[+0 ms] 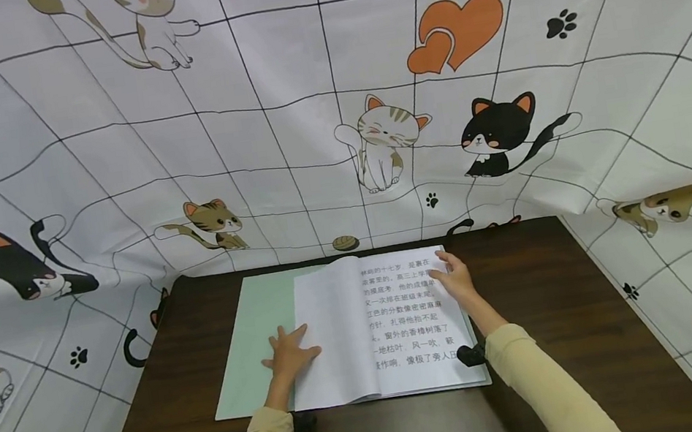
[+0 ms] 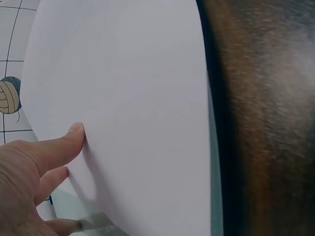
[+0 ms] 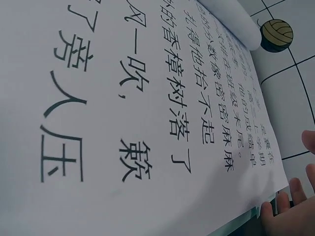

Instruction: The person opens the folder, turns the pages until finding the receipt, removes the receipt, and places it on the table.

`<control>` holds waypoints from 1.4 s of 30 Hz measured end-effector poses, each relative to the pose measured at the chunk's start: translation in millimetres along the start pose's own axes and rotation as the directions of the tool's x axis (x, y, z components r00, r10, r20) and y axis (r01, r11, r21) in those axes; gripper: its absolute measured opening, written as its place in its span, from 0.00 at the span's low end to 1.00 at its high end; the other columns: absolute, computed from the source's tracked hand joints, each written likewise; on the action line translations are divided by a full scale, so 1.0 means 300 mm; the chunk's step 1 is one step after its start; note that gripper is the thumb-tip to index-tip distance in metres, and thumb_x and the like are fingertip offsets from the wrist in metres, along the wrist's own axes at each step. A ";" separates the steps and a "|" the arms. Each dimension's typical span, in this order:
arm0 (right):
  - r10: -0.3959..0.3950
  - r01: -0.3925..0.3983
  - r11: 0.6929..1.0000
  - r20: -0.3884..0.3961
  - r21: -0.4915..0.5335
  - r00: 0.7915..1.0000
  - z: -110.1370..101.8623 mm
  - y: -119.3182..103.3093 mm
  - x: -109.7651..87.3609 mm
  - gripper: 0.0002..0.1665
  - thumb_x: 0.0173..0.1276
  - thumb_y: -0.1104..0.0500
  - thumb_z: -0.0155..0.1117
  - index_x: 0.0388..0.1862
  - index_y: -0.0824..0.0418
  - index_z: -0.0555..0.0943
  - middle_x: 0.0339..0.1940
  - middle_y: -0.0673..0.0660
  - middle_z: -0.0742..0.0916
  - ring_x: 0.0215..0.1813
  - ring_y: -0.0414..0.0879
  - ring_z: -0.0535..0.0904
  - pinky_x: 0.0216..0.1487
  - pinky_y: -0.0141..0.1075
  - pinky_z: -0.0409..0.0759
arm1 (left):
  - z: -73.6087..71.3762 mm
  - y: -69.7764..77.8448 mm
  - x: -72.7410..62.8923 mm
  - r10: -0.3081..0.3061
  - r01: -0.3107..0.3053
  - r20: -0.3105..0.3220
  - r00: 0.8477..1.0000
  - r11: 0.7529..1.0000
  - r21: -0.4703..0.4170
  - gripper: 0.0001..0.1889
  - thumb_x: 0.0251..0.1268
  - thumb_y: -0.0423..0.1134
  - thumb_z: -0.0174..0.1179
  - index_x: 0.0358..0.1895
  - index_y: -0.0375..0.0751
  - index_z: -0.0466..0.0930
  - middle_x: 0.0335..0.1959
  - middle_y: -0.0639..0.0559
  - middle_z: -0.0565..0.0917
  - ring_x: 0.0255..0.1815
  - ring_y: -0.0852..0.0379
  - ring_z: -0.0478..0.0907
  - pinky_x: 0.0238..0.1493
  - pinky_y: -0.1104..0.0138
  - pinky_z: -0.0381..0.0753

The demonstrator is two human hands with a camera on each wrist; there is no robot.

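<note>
An open booklet lies on the dark table, with a blank left page (image 1: 336, 335) and a right page (image 1: 407, 311) of printed Chinese characters. Its pale green cover (image 1: 258, 346) shows at the left. My left hand (image 1: 290, 356) is spread over the left page's outer edge; in the left wrist view its thumb (image 2: 74, 137) touches the white sheet, while the other fingers are partly hidden. At the upper right edge of the printed page is my right hand (image 1: 458, 281), thumb and fingers apart. The right wrist view shows its fingers (image 3: 283, 201) beside the page corner, pinching nothing visible.
The brown wooden table (image 1: 551, 305) extends on both sides of the booklet. A white cloth (image 1: 287, 128) with grid lines and cartoon cats hangs behind the table and along its sides. A black band piece (image 1: 470, 355) sits at the right wrist.
</note>
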State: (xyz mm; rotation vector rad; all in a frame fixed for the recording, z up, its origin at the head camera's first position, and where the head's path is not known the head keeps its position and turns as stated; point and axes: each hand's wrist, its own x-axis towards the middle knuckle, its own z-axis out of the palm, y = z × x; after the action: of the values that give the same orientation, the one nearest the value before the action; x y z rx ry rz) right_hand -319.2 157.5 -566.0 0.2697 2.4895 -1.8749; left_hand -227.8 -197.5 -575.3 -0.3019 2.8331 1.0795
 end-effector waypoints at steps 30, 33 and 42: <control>0.010 -0.009 1.000 -0.076 0.012 0.997 -0.015 -0.014 0.077 0.35 0.68 0.61 0.61 0.73 0.61 0.65 0.71 0.67 0.72 0.70 0.62 0.69 0.70 0.50 0.69 | 0.018 0.029 0.016 -0.020 0.021 -0.040 0.999 0.999 0.029 0.33 0.53 0.42 0.71 0.65 0.38 0.74 0.73 0.22 0.54 0.74 0.23 0.46 0.59 0.19 0.43; 0.024 -0.023 1.000 -0.065 0.017 0.998 -0.009 -0.019 0.078 0.32 0.68 0.61 0.61 0.72 0.58 0.68 0.72 0.65 0.72 0.66 0.60 0.73 0.60 0.42 0.74 | 0.019 0.024 0.017 -0.021 0.023 -0.046 0.999 0.999 0.038 0.33 0.52 0.42 0.71 0.64 0.38 0.74 0.73 0.23 0.54 0.74 0.23 0.47 0.59 0.19 0.44; 0.000 0.001 1.000 -0.037 0.030 0.999 0.014 -0.037 0.067 0.30 0.68 0.61 0.62 0.69 0.61 0.71 0.74 0.63 0.70 0.38 0.43 0.79 0.33 0.22 0.74 | 0.017 0.023 0.030 -0.025 0.026 -0.044 0.999 0.999 0.028 0.33 0.53 0.42 0.71 0.65 0.38 0.74 0.74 0.23 0.53 0.75 0.23 0.45 0.59 0.19 0.42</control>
State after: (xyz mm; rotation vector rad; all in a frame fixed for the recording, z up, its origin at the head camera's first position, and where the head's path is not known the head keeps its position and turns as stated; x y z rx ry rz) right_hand -340.9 153.1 -558.8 0.3073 2.4865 -1.9265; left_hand -237.9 -190.4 -575.9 -0.3631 2.8723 1.0389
